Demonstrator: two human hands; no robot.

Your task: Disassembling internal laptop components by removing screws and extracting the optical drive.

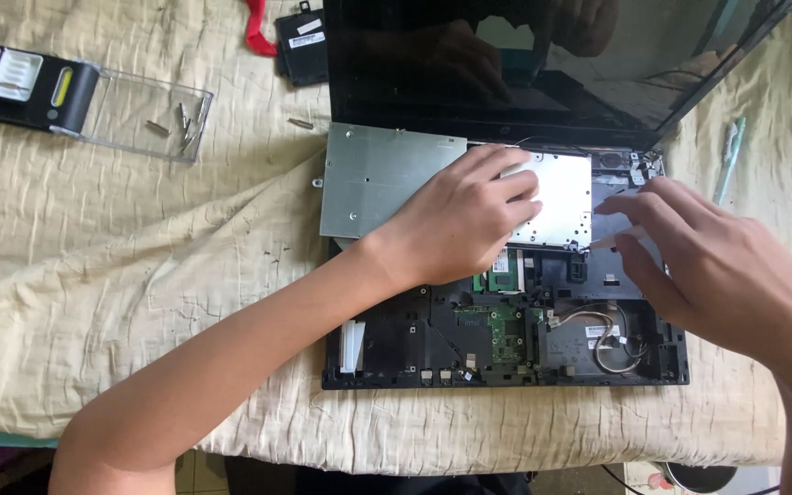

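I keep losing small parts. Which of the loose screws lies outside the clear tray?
The lone screw on the cloth, just left of the laptop's screen corner. The other screws lie together inside the clear tray further left.

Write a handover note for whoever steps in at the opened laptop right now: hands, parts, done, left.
Left hand: flat on the metal shield plate, holding nothing.
Right hand: fingers at the plate's right edge, empty.
Laptop: top cover off, circuit board and cables exposed, screen open.
Loose screws in the clear tray; bit case beside it.
Done: cover removed. Left: plate not yet lifted off.
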